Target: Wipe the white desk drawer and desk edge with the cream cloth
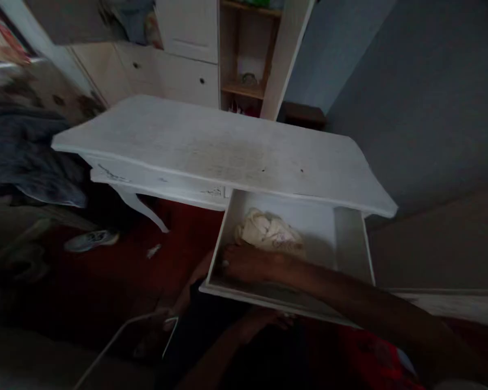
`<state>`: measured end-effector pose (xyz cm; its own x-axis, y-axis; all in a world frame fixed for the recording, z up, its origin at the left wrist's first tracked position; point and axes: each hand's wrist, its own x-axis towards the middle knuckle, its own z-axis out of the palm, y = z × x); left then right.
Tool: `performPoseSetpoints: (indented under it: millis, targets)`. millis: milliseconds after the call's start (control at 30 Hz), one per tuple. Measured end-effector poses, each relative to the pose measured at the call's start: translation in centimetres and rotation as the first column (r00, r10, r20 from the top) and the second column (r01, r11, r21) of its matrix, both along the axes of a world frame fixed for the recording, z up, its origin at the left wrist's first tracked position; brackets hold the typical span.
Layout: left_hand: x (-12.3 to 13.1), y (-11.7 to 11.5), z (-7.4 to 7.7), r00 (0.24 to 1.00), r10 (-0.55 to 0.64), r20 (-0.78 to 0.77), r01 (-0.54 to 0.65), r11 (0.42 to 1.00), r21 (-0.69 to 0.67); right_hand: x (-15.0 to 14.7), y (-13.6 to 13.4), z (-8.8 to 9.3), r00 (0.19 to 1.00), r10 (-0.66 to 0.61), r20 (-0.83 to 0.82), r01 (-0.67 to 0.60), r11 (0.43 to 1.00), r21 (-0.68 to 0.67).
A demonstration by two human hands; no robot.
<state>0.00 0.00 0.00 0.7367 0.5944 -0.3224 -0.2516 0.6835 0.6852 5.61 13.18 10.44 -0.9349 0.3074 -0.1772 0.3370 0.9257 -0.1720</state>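
Note:
My right hand [248,262] reaches into the pulled-out drawer [317,216] of a white table, near its front left corner. It lies right beside a crumpled cream cloth bag [272,233] with faint printing on it. The fingers point down to the left and are too dark and blurred to show whether they grip anything. My left hand [266,320] is low in front, just below the drawer's front edge, over dark clothing on my lap. Its fingers stretch to the right, somewhat apart, and I see nothing in them.
The white table [154,130] has a stained top and curved legs. Behind it stands a white cabinet [187,81] with open shelves. A shoe [91,241] lies on the red floor at left, near piled dark clothes [28,146]. A grey wall [431,108] rises at right.

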Motion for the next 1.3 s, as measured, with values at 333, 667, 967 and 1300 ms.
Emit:
performPoseSetpoints:
  millis: [333,667,967,1300]
  targets:
    - [0.1,-0.2,-0.1,1.000,-0.003,-0.019,0.004,0.999,0.044,1.3,-1.2,2.0,0.997,-0.054,0.053,0.053,0.998,0.014]
    - [0.2,-0.2,-0.5,1.000,0.000,-0.001,0.000,1.000,0.030,9.7,-4.0,1.3,0.981,-0.174,0.082,0.179,0.982,-0.059]
    - [0.0,-0.2,-1.1,1.000,-0.004,0.010,0.003,1.000,0.013,16.9,-6.3,3.0,0.953,-0.193,0.234,0.217,0.973,-0.079]
    - [-0.3,0.0,-1.4,1.000,-0.007,0.003,0.007,1.000,0.021,20.9,-9.1,1.6,0.951,-0.168,0.258,0.107,0.966,0.235]
